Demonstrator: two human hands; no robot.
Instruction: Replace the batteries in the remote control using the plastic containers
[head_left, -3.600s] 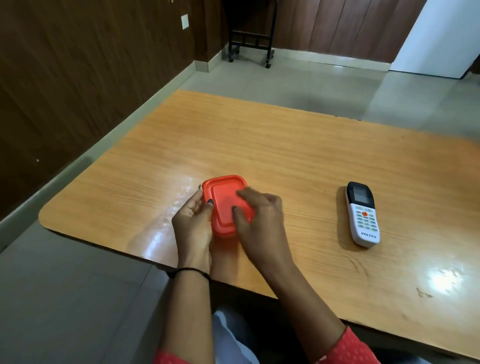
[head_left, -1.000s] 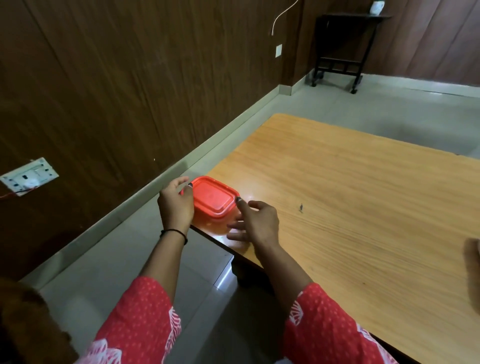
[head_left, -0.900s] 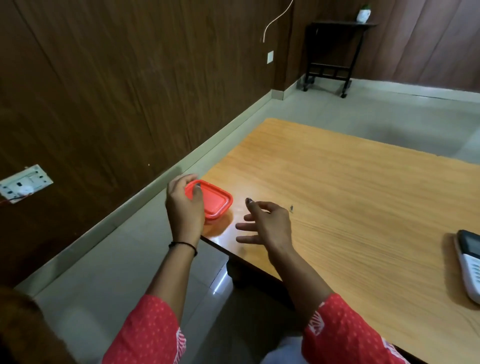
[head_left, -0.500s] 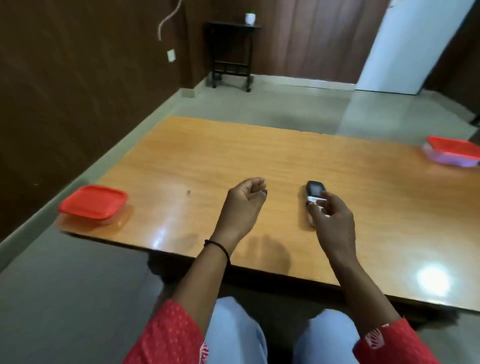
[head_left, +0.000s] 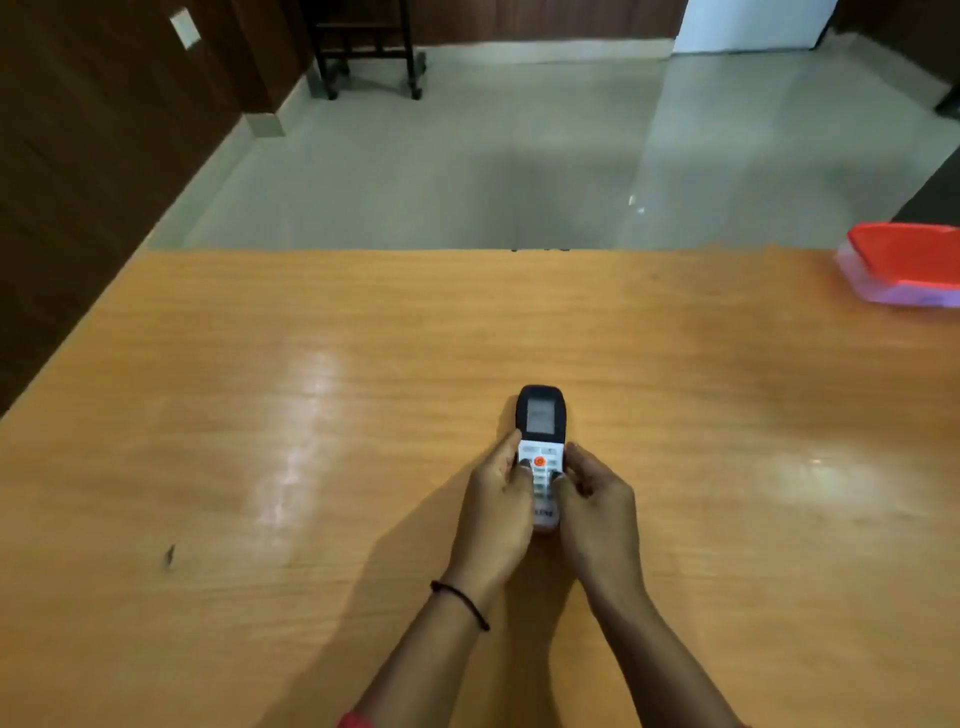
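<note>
Remote control, face up near the table's front edge, is now clasped by left hand and right hand, which reached it half a second ago. Judging by that, opening its battery cover comes next; a red-lidded container waits far right.

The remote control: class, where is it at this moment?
In the head view, the remote control sits near the middle of the wooden table, screen end pointing away, gripped between the left hand and right hand.

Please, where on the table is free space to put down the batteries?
The table is bare left of the left hand, and between the right hand and the red-lidded container. Crowded only around the remote.
</note>
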